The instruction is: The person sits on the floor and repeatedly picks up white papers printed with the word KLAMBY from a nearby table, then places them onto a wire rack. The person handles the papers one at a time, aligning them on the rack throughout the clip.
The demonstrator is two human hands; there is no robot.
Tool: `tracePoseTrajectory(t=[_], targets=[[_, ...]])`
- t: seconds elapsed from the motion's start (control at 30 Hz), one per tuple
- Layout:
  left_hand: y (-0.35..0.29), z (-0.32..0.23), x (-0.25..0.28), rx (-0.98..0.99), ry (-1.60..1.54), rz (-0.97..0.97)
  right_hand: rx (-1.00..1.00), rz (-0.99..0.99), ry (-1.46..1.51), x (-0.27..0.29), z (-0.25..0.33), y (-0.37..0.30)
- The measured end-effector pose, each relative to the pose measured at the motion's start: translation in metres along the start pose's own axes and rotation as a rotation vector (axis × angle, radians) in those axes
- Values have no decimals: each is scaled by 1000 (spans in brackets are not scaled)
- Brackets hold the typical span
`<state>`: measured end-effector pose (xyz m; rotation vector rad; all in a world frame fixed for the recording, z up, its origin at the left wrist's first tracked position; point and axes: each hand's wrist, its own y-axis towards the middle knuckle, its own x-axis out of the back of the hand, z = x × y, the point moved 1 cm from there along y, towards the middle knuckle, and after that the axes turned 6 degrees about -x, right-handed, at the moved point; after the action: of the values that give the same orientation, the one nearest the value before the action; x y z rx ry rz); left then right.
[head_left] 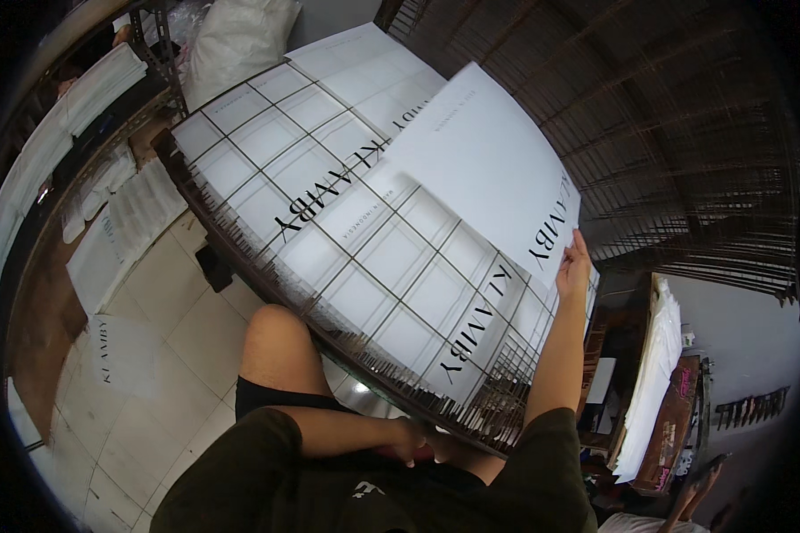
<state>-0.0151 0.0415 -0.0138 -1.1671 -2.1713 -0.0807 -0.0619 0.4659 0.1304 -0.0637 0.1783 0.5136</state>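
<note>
R hand (575, 265) pinches the right edge of a smooth, rectangular, white plastic-looking sheet (493, 155) w/ bold blk lettering, held over a dk metal wire-grid rack (233, 250), & L hand (406, 441) sits low, grip can't tell.

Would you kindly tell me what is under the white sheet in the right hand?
Beyond the white sheet, a wire rack shows, with printed sheets beneath its wires; whatever lies directly underneath is covered.

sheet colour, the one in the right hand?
White sheet with black lettering; shows best in the head view.
</note>
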Motion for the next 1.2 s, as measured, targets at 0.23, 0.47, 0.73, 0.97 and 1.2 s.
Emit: tracePoseTrajectory(t=[0.23,0.47,0.73,0.97,1.2], targets=[[3,16,-3,85,-86,-45,-82,-163,-134,15,-52,39],[12,25,-5,115,-117,2,-43,-244,-180,5,-49,44],[18,29,-7,121,-96,-51,-27,-234,-229,27,-58,59],[11,19,0,125,-149,12,24,-225,-251,21,-63,53],[8,13,2,149,-100,86,24,-207,-310,15,-55,53]])
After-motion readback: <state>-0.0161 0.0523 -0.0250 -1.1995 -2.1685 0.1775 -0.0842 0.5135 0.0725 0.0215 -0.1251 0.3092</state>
